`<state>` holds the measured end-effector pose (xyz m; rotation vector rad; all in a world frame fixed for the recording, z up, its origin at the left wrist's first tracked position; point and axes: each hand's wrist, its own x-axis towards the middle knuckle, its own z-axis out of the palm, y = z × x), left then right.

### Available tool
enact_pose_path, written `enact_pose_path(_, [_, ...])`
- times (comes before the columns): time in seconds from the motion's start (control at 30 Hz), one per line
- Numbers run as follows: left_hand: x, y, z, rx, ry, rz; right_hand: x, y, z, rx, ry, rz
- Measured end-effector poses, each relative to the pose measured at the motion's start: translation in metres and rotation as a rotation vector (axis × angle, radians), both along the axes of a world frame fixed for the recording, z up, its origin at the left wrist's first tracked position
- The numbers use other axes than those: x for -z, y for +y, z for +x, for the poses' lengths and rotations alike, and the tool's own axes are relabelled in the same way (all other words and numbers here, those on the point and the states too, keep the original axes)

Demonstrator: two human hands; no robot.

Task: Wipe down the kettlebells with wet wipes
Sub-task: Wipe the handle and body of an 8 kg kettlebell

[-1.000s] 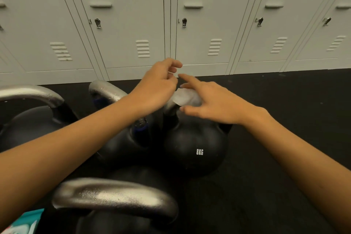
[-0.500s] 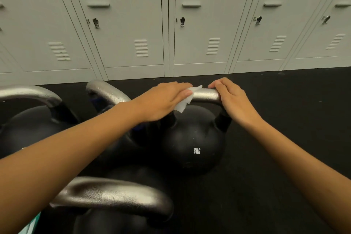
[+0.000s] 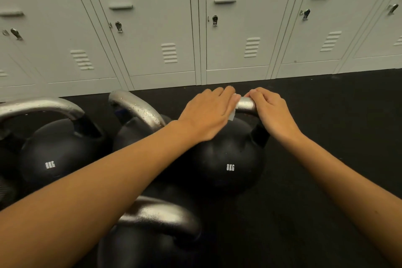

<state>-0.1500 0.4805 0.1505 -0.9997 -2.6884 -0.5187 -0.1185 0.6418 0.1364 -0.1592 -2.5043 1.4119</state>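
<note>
A black 8KG kettlebell (image 3: 228,159) with a silver handle (image 3: 247,103) stands on the dark floor at centre. My left hand (image 3: 208,113) lies over the handle's left part and presses a white wet wipe (image 3: 233,113) against it; only a corner of the wipe shows under the fingers. My right hand (image 3: 272,111) grips the handle's right end, fingers curled over it. A short bare stretch of handle shows between the hands.
Three more kettlebells crowd the left and front: one marked 8KG at far left (image 3: 52,154), one behind my left forearm (image 3: 137,111) with a wet-looking handle, one at the bottom (image 3: 156,224). Grey lockers (image 3: 152,28) line the back. Black floor (image 3: 326,159) spreads right.
My left hand slid right along the handle with the wipe, which is now almost hidden under it. My right hand went from reaching at the wipe to gripping the handle's right end.
</note>
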Motion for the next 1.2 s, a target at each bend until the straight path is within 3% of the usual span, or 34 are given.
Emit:
enact_pose_path(0.1, [0.006, -0.009, -0.001, -0.022, -0.095, 0.056, 0.001, 0.001, 0.001, 0.000, 0.010, -0.011])
enact_pose_path(0.23, [0.009, -0.020, 0.001, -0.211, -0.431, 0.295, 0.003, 0.002, 0.000, 0.010, 0.013, -0.016])
enact_pose_path(0.4, [-0.007, -0.012, -0.005, -0.490, -0.672, 0.196, 0.002, 0.002, 0.001, 0.009, 0.007, -0.025])
enact_pose_path(0.5, [-0.015, 0.007, -0.006, -0.491, -0.567, 0.159, 0.002, 0.002, 0.001, 0.004, 0.010, -0.029])
enact_pose_path(0.6, [-0.001, 0.036, 0.007, -0.473, -0.205, 0.069, 0.002, 0.002, 0.002, -0.003, 0.034, -0.054])
enact_pose_path(0.67, [0.013, 0.051, 0.020, -0.513, -0.040, 0.121, 0.003, 0.002, 0.003, -0.013, 0.045, -0.079])
enact_pose_path(0.77, [0.037, 0.062, 0.034, -0.547, 0.184, 0.342, 0.004, 0.004, 0.003, -0.031, 0.042, -0.096])
enact_pose_path(0.93, [0.054, 0.060, 0.034, -0.658, 0.180, 0.505, 0.005, 0.007, 0.003, -0.049, 0.038, -0.101])
enact_pose_path(1.03, [0.050, 0.055, 0.026, -0.840, 0.058, 0.806, 0.007, 0.008, 0.003, -0.040, 0.041, -0.072])
enact_pose_path(1.2, [0.060, 0.046, 0.012, -1.038, -0.455, 1.529, 0.009, 0.009, 0.002, -0.048, 0.048, -0.053])
